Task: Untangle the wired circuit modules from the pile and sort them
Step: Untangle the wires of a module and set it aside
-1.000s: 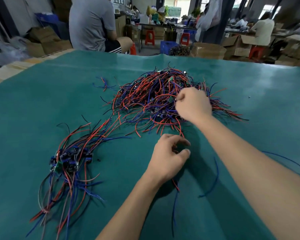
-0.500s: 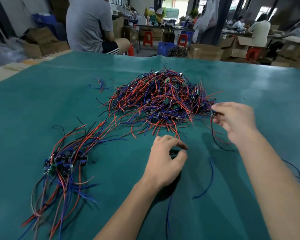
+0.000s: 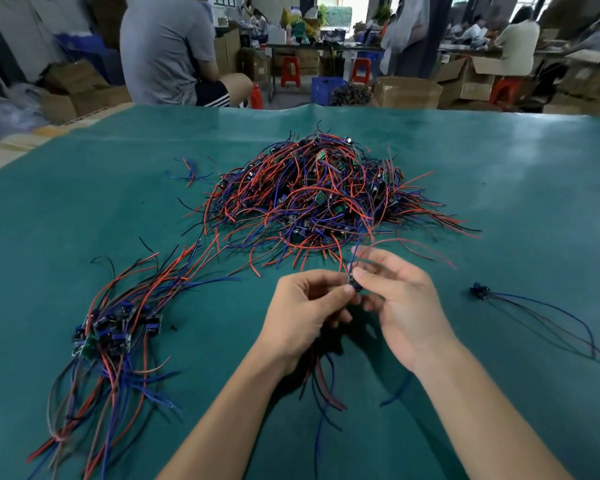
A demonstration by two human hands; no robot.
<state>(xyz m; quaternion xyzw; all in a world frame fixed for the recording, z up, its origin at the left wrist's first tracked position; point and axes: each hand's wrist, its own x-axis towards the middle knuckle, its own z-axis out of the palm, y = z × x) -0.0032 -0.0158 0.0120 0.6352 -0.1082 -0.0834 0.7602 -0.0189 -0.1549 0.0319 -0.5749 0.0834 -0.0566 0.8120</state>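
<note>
Risk: red/blue leads from the module (image 3: 354, 285) trail up toward the pile (image 3: 321, 194) at frame centre; a pull w/ leads snagged could drag the pile. Module sits lower centre, pinched between both grips: left hand (image 3: 309, 306) and right hand (image 3: 400, 301) both closed on it. Sorted bundle (image 3: 113, 329) lies lower left on the table (image 3: 499, 202).

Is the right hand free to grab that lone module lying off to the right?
Probably not at once: the right hand and left hand both pinch a small module. The lone module lies on bare mat with nothing between.
</note>
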